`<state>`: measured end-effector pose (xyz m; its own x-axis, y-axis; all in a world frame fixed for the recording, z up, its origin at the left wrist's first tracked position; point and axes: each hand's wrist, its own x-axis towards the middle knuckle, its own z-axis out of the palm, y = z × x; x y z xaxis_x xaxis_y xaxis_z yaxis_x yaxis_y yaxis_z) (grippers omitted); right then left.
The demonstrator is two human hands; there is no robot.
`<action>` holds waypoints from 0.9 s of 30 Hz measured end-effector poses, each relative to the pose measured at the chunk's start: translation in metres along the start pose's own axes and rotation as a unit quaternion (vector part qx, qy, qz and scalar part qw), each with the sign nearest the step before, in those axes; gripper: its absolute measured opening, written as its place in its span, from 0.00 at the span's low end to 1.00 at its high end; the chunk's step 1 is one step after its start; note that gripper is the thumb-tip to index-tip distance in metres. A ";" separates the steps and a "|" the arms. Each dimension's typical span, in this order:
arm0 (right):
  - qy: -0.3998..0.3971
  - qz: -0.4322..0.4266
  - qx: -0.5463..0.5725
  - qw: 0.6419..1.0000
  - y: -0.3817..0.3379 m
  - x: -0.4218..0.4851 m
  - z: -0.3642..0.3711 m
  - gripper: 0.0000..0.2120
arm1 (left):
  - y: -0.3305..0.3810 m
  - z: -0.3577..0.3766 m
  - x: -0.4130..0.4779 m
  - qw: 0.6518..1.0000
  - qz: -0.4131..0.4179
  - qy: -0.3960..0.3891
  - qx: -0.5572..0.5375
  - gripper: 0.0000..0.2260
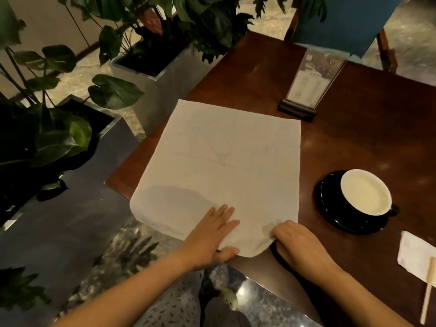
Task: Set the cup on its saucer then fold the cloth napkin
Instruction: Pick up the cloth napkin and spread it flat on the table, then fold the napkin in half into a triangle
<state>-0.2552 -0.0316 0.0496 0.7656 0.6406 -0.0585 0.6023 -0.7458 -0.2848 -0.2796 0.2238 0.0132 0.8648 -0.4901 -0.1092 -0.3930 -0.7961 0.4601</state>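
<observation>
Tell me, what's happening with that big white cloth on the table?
A person is working on the cloth napkin, which lies spread open on the table, not yet folded. The left hand rests flat on its near edge, and the right hand grips the near corner. The cup already sits on its saucer.

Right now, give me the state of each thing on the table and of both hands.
saucer: flat on the table.
cup: upright on the saucer.
cloth napkin: spread open, unfolded.
left hand: flat, pressing the cloth napkin's near edge.
right hand: pinching the cloth napkin's near corner.
menu stand: upright.
</observation>
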 end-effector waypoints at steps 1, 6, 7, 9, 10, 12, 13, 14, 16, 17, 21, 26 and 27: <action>0.006 0.019 0.016 1.000 -0.002 0.010 -0.007 0.03 | 0.011 -0.005 0.002 0.999 -0.009 0.000 -0.040 0.33; 0.025 0.042 0.157 0.986 -0.008 0.072 -0.043 0.08 | 0.060 -0.050 0.035 0.920 -0.176 0.087 -0.340 0.10; 0.031 0.041 0.177 0.983 -0.010 0.086 -0.052 0.09 | 0.062 -0.060 0.042 0.898 -0.200 0.117 -0.375 0.07; 0.050 0.037 0.204 0.977 -0.014 0.114 -0.071 0.12 | 0.060 -0.078 0.054 0.867 -0.229 0.172 -0.407 0.07; 0.059 0.032 0.211 0.975 -0.015 0.128 -0.080 0.12 | 0.055 -0.087 0.059 0.867 -0.236 0.198 -0.391 0.08; 0.061 0.020 0.204 0.977 -0.018 0.158 -0.095 0.11 | 0.037 -0.105 0.066 0.872 -0.242 0.238 -0.353 0.08; 0.054 0.013 0.196 0.979 -0.018 0.172 -0.101 0.10 | 0.025 -0.114 0.070 0.867 -0.251 0.254 -0.349 0.08; 0.042 0.003 0.187 0.981 -0.018 0.187 -0.107 0.10 | 0.010 -0.122 0.073 0.859 -0.263 0.265 -0.350 0.09; 0.016 -0.017 0.167 0.986 -0.017 0.218 -0.117 0.10 | -0.021 -0.137 0.079 0.849 -0.279 0.282 -0.351 0.08; 0.007 -0.018 0.165 0.986 -0.016 0.235 -0.122 0.10 | -0.037 -0.144 0.081 0.846 -0.281 0.290 -0.348 0.07; 0.011 0.031 0.207 0.978 -0.014 0.306 -0.123 0.02 | -0.096 -0.166 0.092 0.855 -0.311 0.253 -0.330 0.11; 0.037 0.091 0.204 0.974 -0.015 0.384 -0.086 0.04 | -0.163 -0.179 0.123 0.861 -0.332 0.232 -0.307 0.11; 0.047 0.112 0.209 0.970 -0.014 0.396 -0.077 0.05 | -0.176 -0.181 0.131 0.856 -0.342 0.237 -0.308 0.08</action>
<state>0.0570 0.2182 0.1041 0.8961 0.4364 -0.0814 0.2892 -0.7131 -0.6386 -0.0408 0.3639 0.0776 0.9140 0.3299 -0.2361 0.3680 -0.4290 0.8250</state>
